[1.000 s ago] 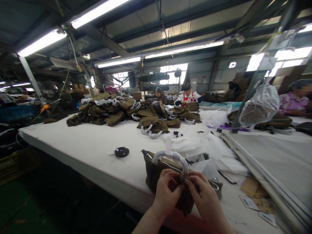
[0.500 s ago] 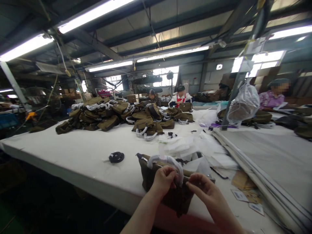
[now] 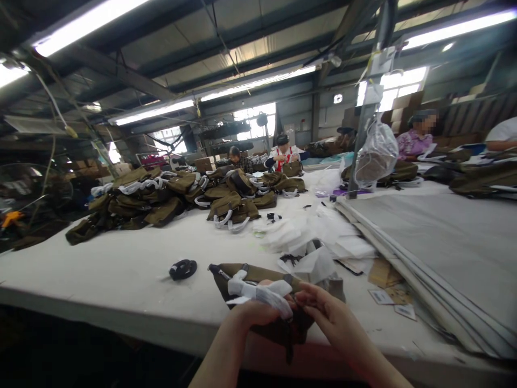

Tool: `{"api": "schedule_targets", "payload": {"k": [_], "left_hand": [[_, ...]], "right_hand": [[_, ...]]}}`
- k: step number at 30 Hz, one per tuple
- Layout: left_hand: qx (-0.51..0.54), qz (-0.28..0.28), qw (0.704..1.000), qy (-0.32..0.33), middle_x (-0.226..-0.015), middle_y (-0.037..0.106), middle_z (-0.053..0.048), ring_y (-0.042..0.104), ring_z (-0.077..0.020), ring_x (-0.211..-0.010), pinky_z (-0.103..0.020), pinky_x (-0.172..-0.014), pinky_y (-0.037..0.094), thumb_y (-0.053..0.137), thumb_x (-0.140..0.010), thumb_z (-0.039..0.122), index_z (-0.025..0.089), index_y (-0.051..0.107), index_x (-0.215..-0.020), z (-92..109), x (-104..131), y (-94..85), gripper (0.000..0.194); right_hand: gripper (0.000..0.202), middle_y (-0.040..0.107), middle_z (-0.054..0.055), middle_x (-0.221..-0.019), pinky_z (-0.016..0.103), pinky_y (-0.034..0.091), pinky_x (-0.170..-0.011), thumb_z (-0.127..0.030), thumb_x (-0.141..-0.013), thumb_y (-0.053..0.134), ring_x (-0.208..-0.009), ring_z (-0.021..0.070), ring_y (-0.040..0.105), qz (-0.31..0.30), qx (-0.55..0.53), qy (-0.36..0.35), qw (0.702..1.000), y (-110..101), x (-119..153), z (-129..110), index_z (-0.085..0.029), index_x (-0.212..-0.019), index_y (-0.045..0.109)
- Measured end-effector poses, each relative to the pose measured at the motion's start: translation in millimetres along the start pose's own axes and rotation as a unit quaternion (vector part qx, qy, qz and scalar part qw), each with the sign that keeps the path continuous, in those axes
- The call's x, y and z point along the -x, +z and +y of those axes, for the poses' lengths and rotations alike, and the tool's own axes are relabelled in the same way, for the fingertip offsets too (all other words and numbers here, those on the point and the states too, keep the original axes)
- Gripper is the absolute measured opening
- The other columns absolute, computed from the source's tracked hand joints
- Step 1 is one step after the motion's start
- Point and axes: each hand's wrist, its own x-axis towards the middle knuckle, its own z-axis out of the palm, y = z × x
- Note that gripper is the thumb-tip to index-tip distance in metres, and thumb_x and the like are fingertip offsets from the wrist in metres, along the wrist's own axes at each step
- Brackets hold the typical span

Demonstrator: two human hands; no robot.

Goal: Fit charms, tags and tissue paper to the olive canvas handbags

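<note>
An olive-brown handbag (image 3: pixel 278 331) stands at the near edge of the white table (image 3: pixel 121 269), directly before me. White wrapping covers its carrying handle (image 3: pixel 256 292). My left hand (image 3: pixel 258 312) is closed around this handle, its fingers partly hidden behind the wrapping. Close to the handle's right end, my right hand (image 3: pixel 321 304) has its thumb and fingers pinched together at the bag's upper part. Whatever small thing is between those fingertips cannot be made out. A dark strip hangs from the bag's front below the hands.
To the left lies a black coiled strap (image 3: pixel 183 269). A heap of similar bags (image 3: pixel 161 207) covers the table's far side. White plastic sheets (image 3: pixel 291 231) and paper tags (image 3: pixel 382 296) lie right of the bag. A metal post (image 3: pixel 361 145) rises beyond; several people work farther back.
My view has swung right. The bag's top has tipped, and the handle lies lower over my left hand. My right hand has come closer to the handle, fingers drawn together.
</note>
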Motion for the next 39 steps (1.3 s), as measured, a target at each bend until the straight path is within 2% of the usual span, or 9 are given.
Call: {"api": "schedule_targets", "payload": {"k": [5,10,15,18,23,27,30,35,39], "left_hand": [[-0.166,-0.107,0.977,0.078,-0.078,0.066,-0.006,0.058,-0.0163,-0.069,-0.028,-0.069,0.053,0.051,-0.089,0.028,0.015,0.067,-0.086,-9.8,-7.1,0.7,0.021],[-0.144,-0.068,0.981,0.11,-0.082,0.065,-0.005,0.059,-0.0165,-0.078,-0.027,-0.076,0.052,0.044,-0.092,0.023,0.018,0.063,-0.081,-13.6,0.8,6.9,0.022],[0.025,-0.035,0.999,-0.014,-0.069,0.059,-0.002,0.051,-0.0133,-0.062,-0.025,-0.058,0.045,0.052,-0.087,0.034,0.017,0.061,-0.071,-3.8,7.5,8.6,0.025],[0.076,-0.031,0.996,-0.042,-0.066,0.059,-0.001,0.051,-0.0127,-0.059,-0.024,-0.056,0.042,0.061,-0.08,0.033,0.016,0.063,-0.07,-1.6,7.8,7.3,0.02],[0.104,-0.026,0.994,-0.011,-0.065,0.059,-0.001,0.051,-0.0129,-0.061,-0.026,-0.062,0.046,0.062,-0.076,0.029,0.014,0.067,-0.071,-1.8,10.0,4.7,0.017],[0.106,-0.025,0.994,-0.017,-0.067,0.061,-0.003,0.054,-0.0142,-0.063,-0.028,-0.068,0.049,0.061,-0.076,0.026,0.014,0.069,-0.072,-0.6,12.9,4.0,0.015],[0.094,-0.017,0.995,-0.007,-0.07,0.062,-0.004,0.056,-0.0153,-0.066,-0.029,-0.071,0.05,0.06,-0.076,0.024,0.014,0.07,-0.074,-2.3,13.1,3.9,0.015],[0.063,-0.045,0.997,0.001,-0.079,0.064,-0.003,0.057,-0.0154,-0.073,-0.029,-0.079,0.049,0.054,-0.075,0.016,0.017,0.072,-0.081,-7.6,11.9,2.3,0.02],[0.045,-0.056,0.997,0.0,-0.079,0.063,-0.002,0.057,-0.0142,-0.074,-0.026,-0.078,0.048,0.053,-0.078,0.014,0.016,0.072,-0.085,-10.5,11.2,3.0,0.02]], "right_hand": [[0.045,0.073,0.01,-0.111,0.035,0.06,-0.082,-0.048,-0.088,0.051,-0.101,0.0249,0.07,-0.005,-0.018,0.043,0.999,-1.7,-2.8,5.7,-0.018,-0.121,0.06],[0.044,0.075,0.006,-0.092,0.031,0.059,-0.069,-0.054,-0.084,0.057,-0.081,0.0227,0.072,0.001,0.008,0.048,0.999,0.2,-2.0,11.3,-0.02,-0.109,0.067],[0.038,0.074,0.003,-0.082,0.028,0.055,-0.068,-0.054,-0.083,0.06,-0.075,0.0197,0.069,0.007,0.044,0.026,0.999,1.1,2.9,18.6,-0.02,-0.099,0.069],[0.038,0.072,0.003,-0.076,0.027,0.053,-0.064,-0.055,-0.084,0.06,-0.07,0.0182,0.067,-0.002,0.041,0.032,0.999,2.6,3.9,20.4,-0.02,-0.095,0.07],[0.039,0.071,0.004,-0.072,0.027,0.053,-0.063,-0.057,-0.079,0.064,-0.068,0.0183,0.065,0.017,0.012,0.02,1.0,5.6,1.8,17.2,-0.019,-0.085,0.072],[0.039,0.075,0.006,-0.082,0.029,0.056,-0.07,-0.056,-0.078,0.066,-0.076,0.0215,0.069,0.014,0.008,0.018,1.0,6.2,-0.7,12.3,-0.02,-0.089,0.076],[0.038,0.075,0.006,-0.081,0.029,0.057,-0.07,-0.056,-0.078,0.066,-0.075,0.0216,0.069,0.004,0.008,0.024,1.0,6.6,-1.6,9.4,-0.021,-0.088,0.077],[0.038,0.074,0.006,-0.08,0.028,0.057,-0.069,-0.056,-0.078,0.067,-0.075,0.0209,0.068,0.0,-0.001,0.029,1.0,7.5,-2.5,11.0,-0.021,-0.087,0.076],[0.04,0.075,0.006,-0.081,0.029,0.058,-0.07,-0.057,-0.076,0.069,-0.075,0.0217,0.069,0.002,-0.029,0.044,0.999,8.6,-3.7,14.5,-0.019,-0.088,0.075]]}}
